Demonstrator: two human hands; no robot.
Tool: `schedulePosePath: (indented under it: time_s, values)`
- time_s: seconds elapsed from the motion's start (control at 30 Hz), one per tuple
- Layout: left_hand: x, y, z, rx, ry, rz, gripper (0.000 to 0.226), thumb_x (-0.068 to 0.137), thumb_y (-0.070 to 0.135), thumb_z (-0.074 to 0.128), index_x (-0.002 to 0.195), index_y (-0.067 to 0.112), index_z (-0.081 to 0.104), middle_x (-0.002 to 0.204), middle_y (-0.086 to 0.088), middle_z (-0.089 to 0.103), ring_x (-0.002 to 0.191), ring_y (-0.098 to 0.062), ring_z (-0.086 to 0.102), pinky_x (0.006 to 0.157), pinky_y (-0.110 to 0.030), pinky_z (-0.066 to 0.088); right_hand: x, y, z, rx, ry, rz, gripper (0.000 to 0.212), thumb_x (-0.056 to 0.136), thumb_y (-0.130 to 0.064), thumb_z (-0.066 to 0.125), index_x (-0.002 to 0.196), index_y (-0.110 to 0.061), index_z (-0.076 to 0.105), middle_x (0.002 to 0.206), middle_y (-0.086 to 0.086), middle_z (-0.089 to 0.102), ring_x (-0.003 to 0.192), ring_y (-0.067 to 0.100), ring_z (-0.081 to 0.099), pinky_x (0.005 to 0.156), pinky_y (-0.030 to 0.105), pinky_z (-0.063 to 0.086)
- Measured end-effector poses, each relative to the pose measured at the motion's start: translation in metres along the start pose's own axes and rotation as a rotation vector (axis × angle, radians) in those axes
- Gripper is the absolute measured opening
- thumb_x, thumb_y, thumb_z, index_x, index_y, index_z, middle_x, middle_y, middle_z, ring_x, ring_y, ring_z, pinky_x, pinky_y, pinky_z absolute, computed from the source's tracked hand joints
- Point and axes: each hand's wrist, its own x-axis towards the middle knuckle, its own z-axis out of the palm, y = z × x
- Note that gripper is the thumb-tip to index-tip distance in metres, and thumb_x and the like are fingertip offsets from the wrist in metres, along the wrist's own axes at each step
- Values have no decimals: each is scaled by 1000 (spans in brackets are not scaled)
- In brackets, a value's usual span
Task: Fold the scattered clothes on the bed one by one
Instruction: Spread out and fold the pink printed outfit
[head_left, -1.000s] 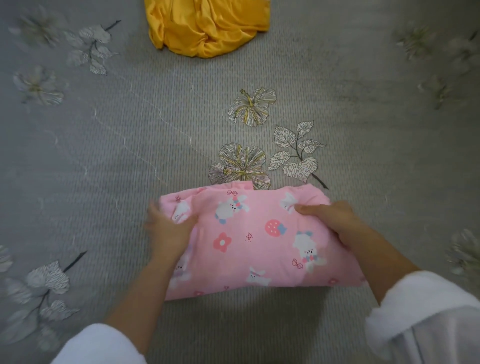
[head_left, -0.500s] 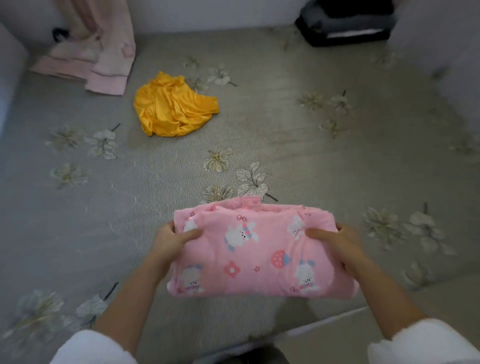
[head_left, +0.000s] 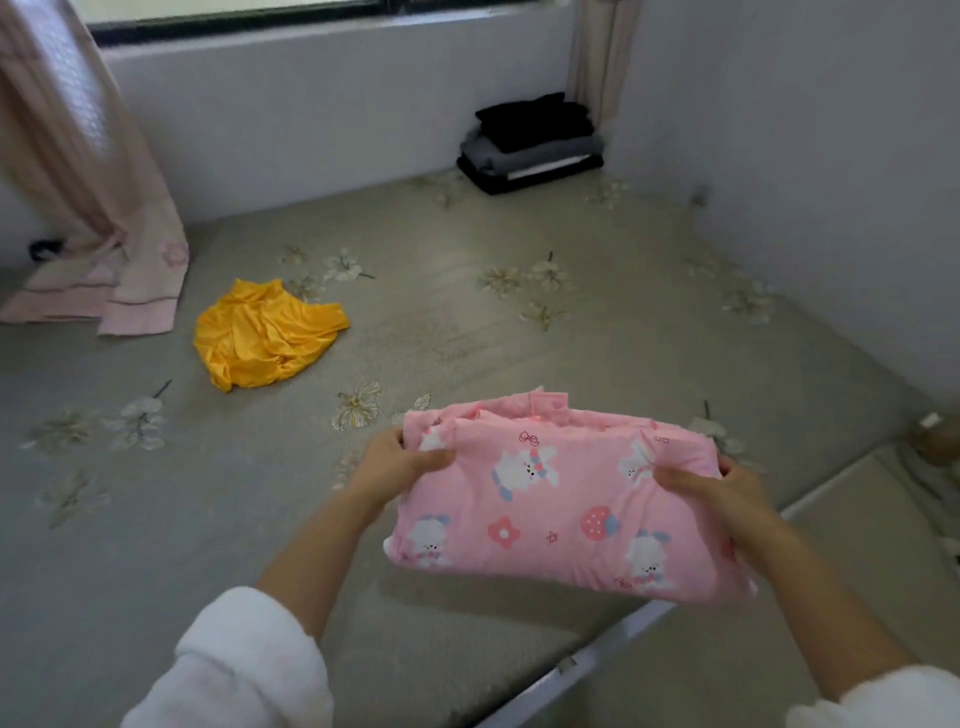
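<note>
A folded pink garment (head_left: 561, 499) printed with white bunnies, strawberries and flowers hangs in the air above the near edge of the bed (head_left: 426, 322). My left hand (head_left: 400, 465) grips its left end, thumb on top and fingers underneath. My right hand (head_left: 722, 488) grips its right end the same way. A crumpled yellow garment (head_left: 265, 335) lies unfolded on the bed, farther back on the left. A stack of folded dark and grey clothes (head_left: 532, 143) sits in the far right corner by the wall.
The grey bed cover carries a flower print. A pink curtain (head_left: 98, 208) drapes onto the bed at the far left. White walls close off the back and right side. The bed's front edge (head_left: 587, 654) runs diagonally at lower right, with floor beyond.
Both hands have lifted the folded pink garment off the bed and carried it to the right. My head has tilted up, bringing the walls, curtain and far stack into view.
</note>
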Motion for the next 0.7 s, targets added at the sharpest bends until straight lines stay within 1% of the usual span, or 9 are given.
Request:
schedulePosePath:
  time_s: [0.03, 0.07, 0.1, 0.17, 0.2, 0.27, 0.4, 0.53, 0.7]
  values:
    - [3, 12, 15, 12, -19, 32, 34, 69, 16, 83, 101, 8, 71, 91, -5, 74, 76, -12, 69, 57, -24, 54, 2, 0, -17, 17, 22, -13, 43, 63, -23, 87, 101, -15, 68, 91, 5, 72, 81, 26, 68, 68, 36, 56]
    - [6, 25, 32, 20, -37, 59, 34, 70, 16, 83, 101, 9, 71, 91, -5, 74, 74, -10, 69, 55, -21, 52, 4, -1, -36, 33, 42, -25, 41, 64, -22, 86, 100, -16, 68, 89, 3, 72, 77, 22, 68, 61, 31, 53]
    - [9, 38, 51, 26, -56, 80, 34, 70, 15, 82, 102, 10, 71, 92, -5, 74, 76, -10, 70, 57, -23, 53, 6, -1, -55, 49, 59, -35, 37, 66, -22, 86, 98, -17, 69, 86, 0, 72, 73, 18, 67, 54, 27, 50]
    - [13, 64, 94, 36, -90, 104, 36, 70, 15, 83, 104, 10, 71, 97, -8, 73, 86, -18, 70, 70, -32, 57, 13, 0, -98, 75, 86, -52, 31, 68, -22, 85, 94, -18, 68, 81, -4, 71, 65, 12, 66, 44, 21, 46]
    - [14, 77, 118, 36, -106, 114, 39, 68, 15, 84, 104, 10, 70, 99, -9, 73, 89, -22, 69, 76, -36, 58, 18, 1, -121, 85, 103, -61, 30, 68, -22, 85, 92, -18, 68, 80, -4, 70, 65, 12, 66, 44, 21, 46]
    - [13, 101, 167, 21, -125, 141, 42, 64, 15, 85, 103, 7, 70, 99, -12, 72, 92, -26, 69, 80, -41, 57, 29, 4, -171, 101, 139, -73, 29, 68, -21, 85, 91, -17, 67, 83, -1, 70, 69, 15, 65, 51, 25, 47]
    - [3, 140, 269, 12, -151, 170, 40, 63, 13, 85, 99, 2, 70, 99, -15, 72, 91, -28, 69, 79, -42, 55, 47, 18, -274, 96, 196, -87, 38, 65, -23, 87, 97, -17, 68, 90, 2, 72, 78, 20, 67, 60, 29, 50]
    - [-1, 171, 363, 18, -193, 182, 32, 70, 10, 82, 98, 2, 70, 97, -14, 72, 88, -27, 69, 78, -42, 56, 71, 34, -366, 117, 257, -74, 42, 59, -25, 89, 96, -19, 70, 92, 2, 73, 82, 23, 69, 75, 38, 57]
    - [11, 211, 464, 41, -231, 203, 28, 70, 9, 81, 94, 4, 70, 90, -10, 72, 80, -24, 67, 70, -35, 54, 111, 48, -455, 151, 303, -32, 56, 53, -33, 91, 102, -21, 67, 95, 1, 71, 84, 26, 68, 71, 38, 55]
